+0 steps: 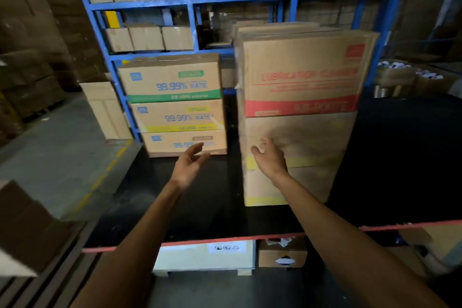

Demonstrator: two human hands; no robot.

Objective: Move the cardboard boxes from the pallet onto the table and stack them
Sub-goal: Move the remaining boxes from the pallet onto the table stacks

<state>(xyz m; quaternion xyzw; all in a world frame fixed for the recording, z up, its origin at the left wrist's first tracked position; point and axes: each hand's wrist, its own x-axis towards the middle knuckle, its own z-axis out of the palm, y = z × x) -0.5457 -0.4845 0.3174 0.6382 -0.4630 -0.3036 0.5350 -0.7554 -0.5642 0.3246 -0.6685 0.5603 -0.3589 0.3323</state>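
Brown corrugated boxes sit stacked on your black table point(205, 207): "99.99% RATE" stack point(178, 105) at 11 o'clock, "LUBRICATION" box point(303, 75) at 1 o'clock. Your left hand point(188, 166) and right hand point(271, 160) hover open, gripping nothing.

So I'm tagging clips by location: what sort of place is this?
Most likely a warehouse or stockroom. Blue steel shelving holds rows of cartons, printed cardboard boxes stand stacked on a black table, and the concrete floor carries yellow lane markings.
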